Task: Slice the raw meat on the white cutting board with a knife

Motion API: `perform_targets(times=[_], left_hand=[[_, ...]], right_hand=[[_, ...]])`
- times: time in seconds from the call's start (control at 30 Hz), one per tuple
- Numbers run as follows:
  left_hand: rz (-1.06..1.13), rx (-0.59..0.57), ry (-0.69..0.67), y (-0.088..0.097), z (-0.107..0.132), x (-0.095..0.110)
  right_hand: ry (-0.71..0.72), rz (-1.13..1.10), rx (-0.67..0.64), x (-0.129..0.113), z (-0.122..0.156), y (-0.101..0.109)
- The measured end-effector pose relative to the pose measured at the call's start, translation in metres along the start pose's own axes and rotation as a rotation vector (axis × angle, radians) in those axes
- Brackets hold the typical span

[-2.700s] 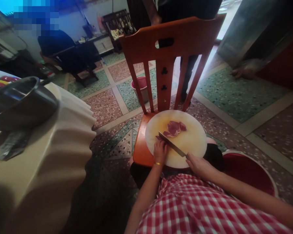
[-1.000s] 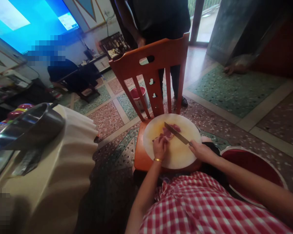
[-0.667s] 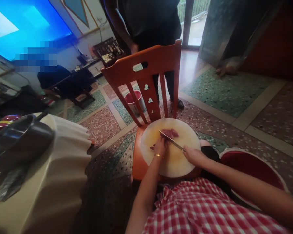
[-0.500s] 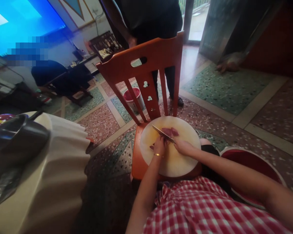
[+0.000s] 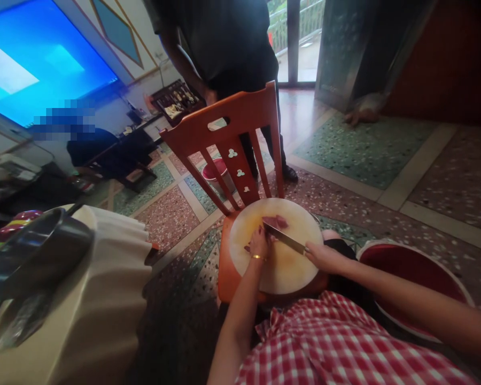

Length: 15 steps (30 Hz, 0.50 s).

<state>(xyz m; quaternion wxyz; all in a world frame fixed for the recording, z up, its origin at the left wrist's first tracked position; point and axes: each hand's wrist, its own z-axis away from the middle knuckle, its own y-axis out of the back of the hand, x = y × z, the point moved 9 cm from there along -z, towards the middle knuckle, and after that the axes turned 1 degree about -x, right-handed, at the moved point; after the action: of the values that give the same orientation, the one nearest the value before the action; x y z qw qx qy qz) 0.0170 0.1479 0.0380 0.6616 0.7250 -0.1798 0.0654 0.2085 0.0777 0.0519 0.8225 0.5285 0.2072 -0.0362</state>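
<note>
A round, pale cutting board (image 5: 292, 272) lies on the seat of a wooden chair (image 5: 228, 280). My right hand (image 5: 324, 258) is closed round the handle of a kitchen knife (image 5: 286, 238), whose blade points up and left across the board. The tip of the blade lies by a piece of dark red meat (image 5: 279, 221). On the board's left part, my left hand (image 5: 260, 243) is closed, its fingers curled over a bit of meat that they mostly hide. A small dark meat scrap (image 5: 247, 248) shows beside that hand.
To the left, a cloth-covered table (image 5: 100, 256) carries a dark metal pot (image 5: 36, 251). A large red tub (image 5: 417, 283) stands on the floor at my right. Behind the chair are a bucket (image 5: 220, 174) and a standing person (image 5: 220, 48). Another person (image 5: 92, 147) sits near a screen.
The knife has drawn back toward the right with my right hand, and its tip now sits closer to my left fingers. My left hand stays on the meat. The view has shifted a little.
</note>
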Motion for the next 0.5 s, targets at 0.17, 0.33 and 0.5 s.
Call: perform_targets(times=[0.17,0.33,0.5], left_hand=[[0.029,0.064,-0.071,0.008,-0.013,0.013],[0.147,0.009,-0.141,0.0,-0.034,0.019],[0.221,-0.054,-0.138,-0.016,-0.044,0.015]], right_hand=[[-0.039,0.05,0.01,-0.009,-0.011,0.023],[-0.07,0.124,-0.001,-0.022,-0.037,0.027],[-0.053,0.07,-0.015,-0.034,-0.069,0.027]])
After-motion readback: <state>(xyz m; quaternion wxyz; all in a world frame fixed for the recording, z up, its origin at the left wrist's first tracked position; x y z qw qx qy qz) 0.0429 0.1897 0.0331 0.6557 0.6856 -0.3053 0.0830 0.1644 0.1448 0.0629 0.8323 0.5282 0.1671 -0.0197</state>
